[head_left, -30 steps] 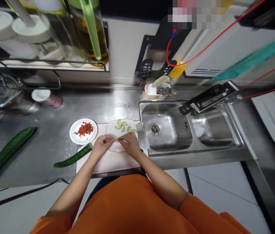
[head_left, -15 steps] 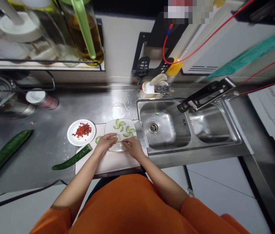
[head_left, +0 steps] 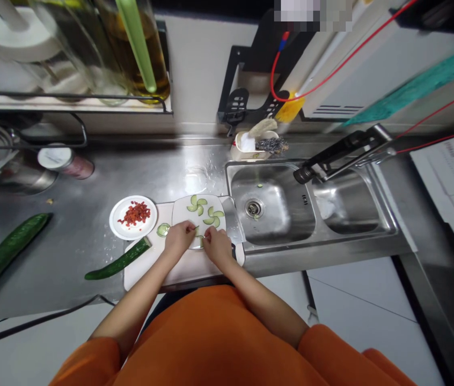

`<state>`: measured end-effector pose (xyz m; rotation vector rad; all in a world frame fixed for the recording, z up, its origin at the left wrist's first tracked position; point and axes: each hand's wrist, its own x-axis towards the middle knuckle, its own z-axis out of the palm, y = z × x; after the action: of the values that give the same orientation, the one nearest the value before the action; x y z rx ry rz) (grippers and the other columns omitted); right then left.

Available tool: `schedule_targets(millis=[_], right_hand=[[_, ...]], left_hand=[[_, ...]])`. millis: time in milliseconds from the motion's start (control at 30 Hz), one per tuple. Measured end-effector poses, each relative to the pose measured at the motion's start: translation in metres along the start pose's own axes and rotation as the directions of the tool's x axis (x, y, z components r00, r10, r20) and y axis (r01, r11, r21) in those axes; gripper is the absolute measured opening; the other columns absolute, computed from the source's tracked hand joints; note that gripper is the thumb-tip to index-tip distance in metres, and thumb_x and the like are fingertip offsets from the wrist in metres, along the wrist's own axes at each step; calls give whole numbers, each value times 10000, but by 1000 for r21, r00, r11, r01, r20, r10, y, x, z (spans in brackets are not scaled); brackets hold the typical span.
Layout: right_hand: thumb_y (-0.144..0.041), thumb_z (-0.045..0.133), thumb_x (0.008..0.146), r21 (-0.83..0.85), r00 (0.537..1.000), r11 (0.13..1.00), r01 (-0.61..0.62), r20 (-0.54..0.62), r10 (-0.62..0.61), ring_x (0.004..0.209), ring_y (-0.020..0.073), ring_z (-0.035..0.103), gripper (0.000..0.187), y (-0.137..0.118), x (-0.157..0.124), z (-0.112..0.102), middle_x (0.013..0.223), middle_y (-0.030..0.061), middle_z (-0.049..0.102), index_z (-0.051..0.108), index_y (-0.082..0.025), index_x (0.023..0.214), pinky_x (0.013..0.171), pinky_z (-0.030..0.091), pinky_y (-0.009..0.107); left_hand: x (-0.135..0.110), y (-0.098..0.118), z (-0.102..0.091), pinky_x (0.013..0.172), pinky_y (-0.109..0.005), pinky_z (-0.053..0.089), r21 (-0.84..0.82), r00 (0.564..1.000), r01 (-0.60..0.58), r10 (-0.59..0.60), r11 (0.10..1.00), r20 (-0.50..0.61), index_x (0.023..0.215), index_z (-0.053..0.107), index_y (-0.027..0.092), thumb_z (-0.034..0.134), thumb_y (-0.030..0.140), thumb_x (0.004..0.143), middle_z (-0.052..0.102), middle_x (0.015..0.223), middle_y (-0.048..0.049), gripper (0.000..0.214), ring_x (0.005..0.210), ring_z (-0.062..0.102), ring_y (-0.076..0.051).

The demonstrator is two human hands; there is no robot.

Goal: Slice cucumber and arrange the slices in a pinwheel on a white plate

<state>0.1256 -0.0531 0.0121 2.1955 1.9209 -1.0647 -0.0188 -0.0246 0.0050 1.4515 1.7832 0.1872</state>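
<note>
**Both hands at the near edge of the square plate**

Our left hand (head_left: 179, 237) and our right hand (head_left: 217, 244) sit side by side at the near edge of the square plate (head_left: 181, 213). Their fingers are curled, palms down, with the tips pointing toward each other. Between the tips lies a small cucumber piece (head_left: 199, 234), on the plate's near rim. The fingertips touch it or come right up to it. We cannot tell whether they pinch it or merely press on it, since it is very small and partly covered.

Farther in on the plate, cucumber slices (head_left: 197, 204) are laid out in two pinwheels. One sits toward the plate's far edge, the other just right of its middle. The plate rests on a pale cutting board (head_left: 146, 271), which sticks out on the plate's left and near sides. Just left of the plate, a round cucumber slice (head_left: 163, 229) lies on the board. Further left of the plate, a small round dish (head_left: 115, 224) holds red bits (head_left: 134, 213). Left of the plate and nearer to us, a cut cucumber (head_left: 117, 262) lies slantwise with its cut end on the board. Well to the plate's left, a whole cucumber (head_left: 7, 252) lies on the steel counter (head_left: 78, 214). Against the plate's right edge lies a flat metal blade (head_left: 233, 219), and beyond that, right of the plate, is the sink (head_left: 291, 214).
</note>
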Motion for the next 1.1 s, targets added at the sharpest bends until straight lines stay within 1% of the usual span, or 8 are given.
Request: schedule_targets(millis=[233, 367, 500, 567, 667, 800, 900, 1100], right_hand=[[-219, 454, 913, -114, 1000, 993, 25, 0, -25, 997, 255, 508, 183, -8, -3, 2, 874, 70, 680, 635, -221, 944, 745, 339, 323], [-238, 444, 933, -210, 997, 975, 74, -8, -77, 1032, 275, 482, 206, -8, -6, 5, 917, 96, 683, 645, -200, 962, 755, 352, 347], [-286, 467, 945, -271, 986, 951, 149, -39, -165, 1045, 278, 452, 213, -2, -8, 8, 962, 114, 657, 658, -194, 968, 756, 360, 351], [-289, 471, 950, -285, 969, 936, 205, -72, -234, 1037, 269, 442, 218, 2, -10, 10, 983, 114, 641, 667, -195, 952, 757, 362, 348], [-270, 477, 954, -278, 929, 908, 312, -112, -354, 1047, 255, 426, 209, 10, -15, 12, 1044, 100, 629, 677, -208, 946, 772, 358, 345], [-251, 466, 963, -259, 884, 870, 419, -104, -456, 1101, 250, 403, 211, 19, -20, 15, 1178, 64, 620, 666, -238, 1031, 792, 351, 352], [-250, 440, 970, -252, 880, 863, 438, -77, -469, 1105, 255, 400, 242, 22, -21, 17, 1210, 63, 619, 655, -238, 1081, 808, 350, 373], [-233, 412, 975, -271, 883, 857, 439, -45, -467, 1135, 270, 393, 267, 21, -21, 15, 1204, 76, 625, 646, -230, 1103, 816, 343, 382]], left_hand=[[-1, 4, 2, 651, -253, 386, 129, 1000, -5, 3, 992, 16, 840, 677, 226, 549, 238, 797, 711, 829, -18, 135, 775, 625, -173], [0, 1, 5, 675, -262, 400, 140, 1000, -26, 24, 990, 17, 867, 666, 229, 541, 253, 815, 705, 836, -18, 137, 784, 624, -177], [1, -4, 9, 707, -265, 413, 137, 997, -77, 79, 988, -14, 965, 651, 224, 541, 215, 811, 693, 866, -19, 189, 814, 619, -177], [1, -7, 12, 733, -267, 420, 144, 992, -115, 121, 983, -36, 994, 644, 214, 542, 209, 816, 686, 895, -32, 206, 841, 614, -179], [0, -10, 15, 779, -275, 425, 172, 983, -166, 177, 971, -48, 957, 649, 202, 524, 217, 842, 672, 915, -52, 171, 881, 604, -184], [0, -15, 20, 824, -284, 427, 203, 971, -232, 240, 951, -18, 881, 663, 196, 476, 237, 888, 654, 882, -62, 193, 913, 594, -187], [-1, -19, 21, 842, -294, 434, 208, 958, -281, 288, 937, -6, 885, 677, 193, 454, 253, 904, 648, 875, -70, 231, 921, 592, -192], [-5, -28, 22, 867, -311, 458, 164, 939, -339, 344, 927, -2, 977, 676, 203, 529, 251, 863, 656, 935, -70, 192, 950, 593, -201]])
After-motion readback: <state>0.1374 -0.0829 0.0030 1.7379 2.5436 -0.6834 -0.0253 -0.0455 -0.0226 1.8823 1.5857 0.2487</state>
